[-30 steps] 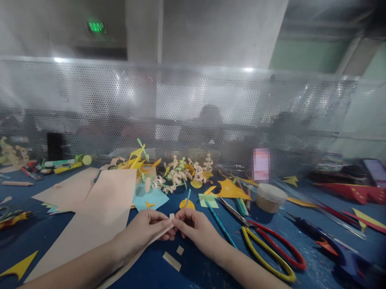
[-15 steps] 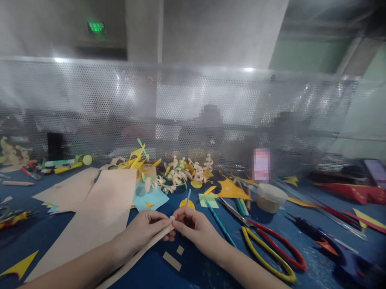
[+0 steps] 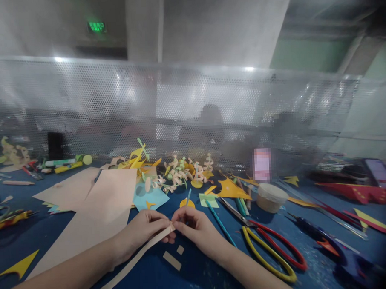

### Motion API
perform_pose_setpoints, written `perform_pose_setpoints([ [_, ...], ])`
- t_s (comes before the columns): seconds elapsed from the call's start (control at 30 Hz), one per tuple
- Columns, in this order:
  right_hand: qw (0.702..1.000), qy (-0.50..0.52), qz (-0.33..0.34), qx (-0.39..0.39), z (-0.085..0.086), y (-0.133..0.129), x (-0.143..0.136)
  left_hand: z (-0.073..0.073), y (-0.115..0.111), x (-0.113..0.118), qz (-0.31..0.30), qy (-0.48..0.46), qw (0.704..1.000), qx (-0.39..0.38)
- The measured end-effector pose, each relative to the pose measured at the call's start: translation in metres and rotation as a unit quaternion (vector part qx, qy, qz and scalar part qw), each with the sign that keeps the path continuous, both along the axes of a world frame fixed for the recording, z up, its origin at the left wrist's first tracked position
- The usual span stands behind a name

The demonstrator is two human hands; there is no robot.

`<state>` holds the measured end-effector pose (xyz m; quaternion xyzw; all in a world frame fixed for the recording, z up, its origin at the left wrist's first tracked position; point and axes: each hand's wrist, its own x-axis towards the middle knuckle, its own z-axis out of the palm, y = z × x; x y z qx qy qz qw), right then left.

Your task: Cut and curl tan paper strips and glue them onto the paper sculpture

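Note:
A long, pale peach paper strip (image 3: 129,266) curves from the bottom edge up to my fingers. My left hand (image 3: 142,232) pinches it near its far end, and the fingertips of my right hand (image 3: 196,229) close on that same end, touching the left fingertips. The very tip of the strip is hidden between the fingers. Two small paper scraps (image 3: 171,261) lie on the blue table (image 3: 199,280) just below my hands. Under my left forearm, large peach paper sheets (image 3: 103,216) spread across the table. A yellow paper disc (image 3: 186,203) lies just beyond my right hand.
Scissors (image 3: 271,247) with red and yellow handles lie right of my right hand, beside a teal stick (image 3: 220,222). A glue gun (image 3: 338,244) is farther right. Curled paper pieces (image 3: 181,172), a light blue sheet (image 3: 150,197) and a round pale container (image 3: 271,197) stand farther back.
The strip's loose length has swung slightly right, away from my left forearm. My fingers have shifted only slightly at its end.

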<state>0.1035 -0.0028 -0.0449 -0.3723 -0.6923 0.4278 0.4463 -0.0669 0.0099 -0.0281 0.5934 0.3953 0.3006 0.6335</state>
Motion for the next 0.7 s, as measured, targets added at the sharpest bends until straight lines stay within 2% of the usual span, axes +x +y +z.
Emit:
perform_pose_setpoints([
  [0.3,0.999,-0.024,-0.039,-0.002,0.0005,-0.0004,-0.0016,0.0058,-0.0016,-0.0006,0.002,-0.009,1.0,-0.016],
  [0.7,0.999,-0.013,-0.019,-0.032,-0.0046,0.0035,0.0001,-0.0028,0.0024,-0.0007,0.008,0.002,1.0,0.008],
])
